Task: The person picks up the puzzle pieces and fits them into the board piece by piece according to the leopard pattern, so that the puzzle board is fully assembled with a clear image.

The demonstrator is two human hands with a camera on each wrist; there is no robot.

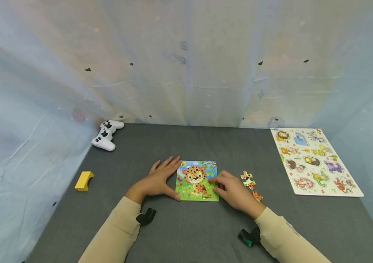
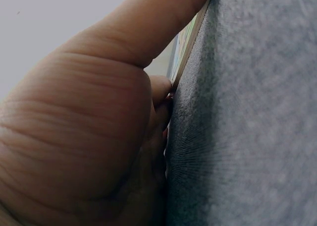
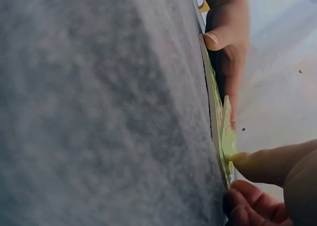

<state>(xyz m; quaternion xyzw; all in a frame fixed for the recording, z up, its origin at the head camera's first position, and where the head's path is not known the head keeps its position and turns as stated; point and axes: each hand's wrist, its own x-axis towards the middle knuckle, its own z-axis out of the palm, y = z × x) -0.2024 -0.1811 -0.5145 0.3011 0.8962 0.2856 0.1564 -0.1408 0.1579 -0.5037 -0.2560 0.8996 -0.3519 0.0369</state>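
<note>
A square leopard jigsaw puzzle [image 1: 186,195] lies flat on the grey cloth. My left hand [image 1: 160,181] rests along its left side with fingers spread, thumb at the lower left corner and fingertips by the upper left. At the puzzle's right side, my right hand [image 1: 234,190] pinches a green puzzle piece [image 3: 229,137] between thumb and fingers. The right wrist view shows that piece tilted up from the puzzle's surface; in the head view the fingers mostly cover it. Loose puzzle pieces [image 1: 247,179] lie just right of the right hand, with an orange piece [image 1: 257,196] below them.
A white game controller [image 1: 105,135] sits at the back left, and a yellow arched block [image 1: 83,181] at the left edge. The animal peg board [image 1: 318,162] lies at the right. Pale sheeting [image 1: 219,95] hangs behind the table.
</note>
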